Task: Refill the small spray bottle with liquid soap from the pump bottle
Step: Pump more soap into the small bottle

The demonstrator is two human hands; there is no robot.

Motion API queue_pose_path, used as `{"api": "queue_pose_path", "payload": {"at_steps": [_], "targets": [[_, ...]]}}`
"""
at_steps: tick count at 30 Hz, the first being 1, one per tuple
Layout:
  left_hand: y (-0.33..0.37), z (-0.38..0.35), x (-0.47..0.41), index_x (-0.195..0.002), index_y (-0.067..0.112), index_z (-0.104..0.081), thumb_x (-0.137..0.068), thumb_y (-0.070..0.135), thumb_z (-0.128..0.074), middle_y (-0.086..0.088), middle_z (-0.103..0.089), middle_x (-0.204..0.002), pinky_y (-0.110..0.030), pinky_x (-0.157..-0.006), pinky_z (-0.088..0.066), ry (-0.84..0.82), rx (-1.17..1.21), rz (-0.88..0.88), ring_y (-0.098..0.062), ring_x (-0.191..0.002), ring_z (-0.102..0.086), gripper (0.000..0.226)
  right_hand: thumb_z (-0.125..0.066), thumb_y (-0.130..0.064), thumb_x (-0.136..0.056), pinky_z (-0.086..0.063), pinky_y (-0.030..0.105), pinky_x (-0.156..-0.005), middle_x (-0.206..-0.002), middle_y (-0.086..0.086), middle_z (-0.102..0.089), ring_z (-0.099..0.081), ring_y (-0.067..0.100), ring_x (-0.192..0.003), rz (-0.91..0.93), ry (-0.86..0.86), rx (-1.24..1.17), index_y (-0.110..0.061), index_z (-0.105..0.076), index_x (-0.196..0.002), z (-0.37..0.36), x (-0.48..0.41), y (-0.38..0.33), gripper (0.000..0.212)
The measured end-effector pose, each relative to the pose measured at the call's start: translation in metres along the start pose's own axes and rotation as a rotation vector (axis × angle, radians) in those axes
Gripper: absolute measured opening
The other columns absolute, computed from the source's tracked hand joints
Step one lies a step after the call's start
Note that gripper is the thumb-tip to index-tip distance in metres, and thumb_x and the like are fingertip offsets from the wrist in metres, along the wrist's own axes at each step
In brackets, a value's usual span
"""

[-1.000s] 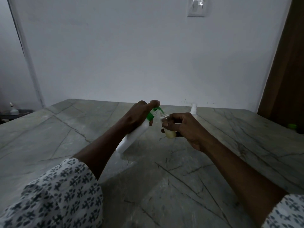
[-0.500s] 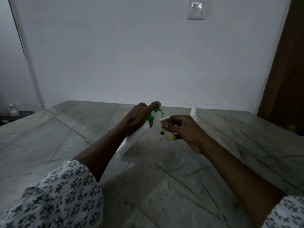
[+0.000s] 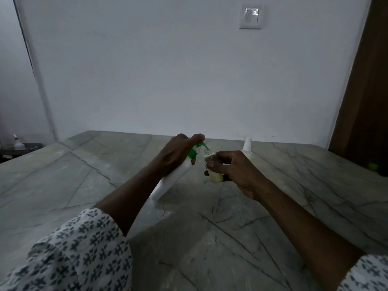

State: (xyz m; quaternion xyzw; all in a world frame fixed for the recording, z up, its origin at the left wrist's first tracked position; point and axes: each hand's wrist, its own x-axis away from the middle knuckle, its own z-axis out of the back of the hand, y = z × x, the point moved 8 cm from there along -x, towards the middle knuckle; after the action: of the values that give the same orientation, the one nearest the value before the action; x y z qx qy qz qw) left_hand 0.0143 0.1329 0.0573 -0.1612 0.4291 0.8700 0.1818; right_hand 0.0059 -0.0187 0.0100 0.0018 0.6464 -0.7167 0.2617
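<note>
My left hand grips a white pump bottle with a green pump head, tilted to the right, its base resting on the table. The thumb lies on top of the green pump. The green spout points down at the open neck of a small clear spray bottle, which holds pale yellowish liquid in its lower part. My right hand is closed around this small bottle and holds it upright just above the table. A white spray cap shows behind my right hand, partly hidden.
A grey-green marble table fills the lower view, with a white wall behind it. A brown door stands at the right, with a small green object near it. At the far left a small white bottle sits on a dark shelf.
Both hands keep nearly the same pose. The two bottles stay together, spout over the small bottle's neck. The view has shifted slightly.
</note>
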Motion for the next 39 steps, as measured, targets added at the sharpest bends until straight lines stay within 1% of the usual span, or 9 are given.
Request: {"api": "queue_pose_path", "payload": {"at_steps": [5, 9, 13, 16, 19, 26, 31, 34, 39], "targets": [[-0.004, -0.001, -0.003, -0.049, 0.013, -0.069, -0.081, 0.072, -0.033, -0.005, -0.069, -0.056, -0.029, -0.074, -0.044, 0.014, -0.008, 0.020, -0.004, -0.048, -0.059, 0.076, -0.070, -0.016, -0.085, -0.061, 0.039, -0.075, -0.102, 0.010, -0.072, -0.073, 0.023, -0.087, 0.012, 0.016, 0.003, -0.008, -0.068, -0.109, 0.003, -0.001, -0.002, 0.026], [0.000, -0.002, -0.001, -0.046, 0.019, -0.066, -0.091, 0.058, -0.036, -0.006, -0.068, -0.056, -0.029, -0.070, -0.042, -0.005, 0.026, 0.001, -0.007, -0.047, -0.059, 0.066, -0.071, -0.017, -0.084, -0.061, 0.035, -0.071, -0.103, 0.012, -0.072, -0.073, 0.023, -0.087, 0.016, 0.014, -0.004, -0.008, -0.069, -0.108, 0.003, 0.000, -0.003, 0.025], [0.008, 0.000, 0.001, -0.062, 0.021, -0.060, -0.104, 0.027, -0.037, -0.009, -0.067, -0.061, -0.034, -0.071, -0.044, -0.017, -0.056, -0.070, -0.019, -0.056, -0.057, 0.048, -0.072, -0.019, -0.084, -0.061, 0.039, -0.074, -0.103, 0.012, -0.072, -0.073, 0.021, -0.087, 0.022, 0.000, 0.058, -0.008, -0.070, -0.107, -0.002, 0.000, -0.001, 0.026], [0.008, -0.001, 0.002, -0.067, 0.014, -0.060, -0.104, 0.023, -0.036, -0.012, -0.067, -0.064, -0.032, -0.069, -0.044, -0.028, -0.035, -0.059, -0.017, -0.055, -0.056, 0.045, -0.072, -0.018, -0.084, -0.060, 0.042, -0.077, -0.102, 0.012, -0.072, -0.073, 0.021, -0.087, 0.021, 0.008, 0.076, -0.009, -0.070, -0.106, -0.002, 0.001, 0.000, 0.024], [0.004, 0.000, 0.001, -0.065, 0.005, -0.070, -0.104, 0.037, -0.041, -0.005, -0.068, -0.057, -0.029, -0.069, -0.044, 0.019, 0.006, -0.029, -0.011, -0.050, -0.058, 0.058, -0.071, -0.017, -0.084, -0.061, 0.038, -0.073, -0.104, 0.014, -0.071, -0.073, 0.022, -0.087, 0.026, 0.020, 0.045, -0.008, -0.070, -0.106, 0.000, 0.001, -0.002, 0.024], [-0.002, 0.001, -0.002, -0.062, 0.001, -0.074, -0.080, 0.075, -0.034, -0.011, -0.070, -0.059, -0.030, -0.072, -0.043, 0.052, -0.007, 0.002, -0.004, -0.049, -0.060, 0.086, -0.070, -0.013, -0.084, -0.060, 0.038, -0.074, -0.106, 0.017, -0.070, -0.073, 0.025, -0.088, 0.030, 0.036, -0.017, -0.005, -0.068, -0.109, 0.003, 0.002, -0.007, 0.026], [0.001, 0.001, 0.000, -0.052, 0.010, -0.068, -0.094, 0.055, -0.039, -0.011, -0.069, -0.058, -0.034, -0.071, -0.045, 0.046, 0.016, -0.019, -0.010, -0.049, -0.059, 0.068, -0.071, -0.015, -0.084, -0.060, 0.040, -0.077, -0.105, 0.014, -0.070, -0.073, 0.024, -0.088, 0.026, 0.025, 0.009, -0.008, -0.069, -0.108, 0.002, 0.002, -0.007, 0.025], [0.007, 0.001, 0.001, -0.066, 0.011, -0.066, -0.099, 0.036, -0.038, -0.016, -0.069, -0.065, -0.044, -0.076, -0.049, 0.023, -0.024, -0.062, -0.018, -0.055, -0.057, 0.049, -0.071, -0.019, -0.084, -0.059, 0.045, -0.080, -0.106, 0.010, -0.071, -0.073, 0.022, -0.089, 0.010, 0.019, 0.070, -0.008, -0.068, -0.110, -0.001, 0.001, -0.004, 0.028], [0.005, -0.001, 0.000, -0.067, -0.002, -0.068, -0.095, 0.040, -0.040, -0.010, -0.068, -0.059, -0.040, -0.076, -0.048, 0.014, -0.014, -0.044, -0.010, -0.051, -0.056, 0.058, -0.071, -0.018, -0.085, -0.059, 0.045, -0.080, -0.107, 0.011, -0.071, -0.073, 0.021, -0.089, 0.009, 0.035, 0.096, -0.009, -0.068, -0.109, -0.001, 0.001, -0.002, 0.026]]}}
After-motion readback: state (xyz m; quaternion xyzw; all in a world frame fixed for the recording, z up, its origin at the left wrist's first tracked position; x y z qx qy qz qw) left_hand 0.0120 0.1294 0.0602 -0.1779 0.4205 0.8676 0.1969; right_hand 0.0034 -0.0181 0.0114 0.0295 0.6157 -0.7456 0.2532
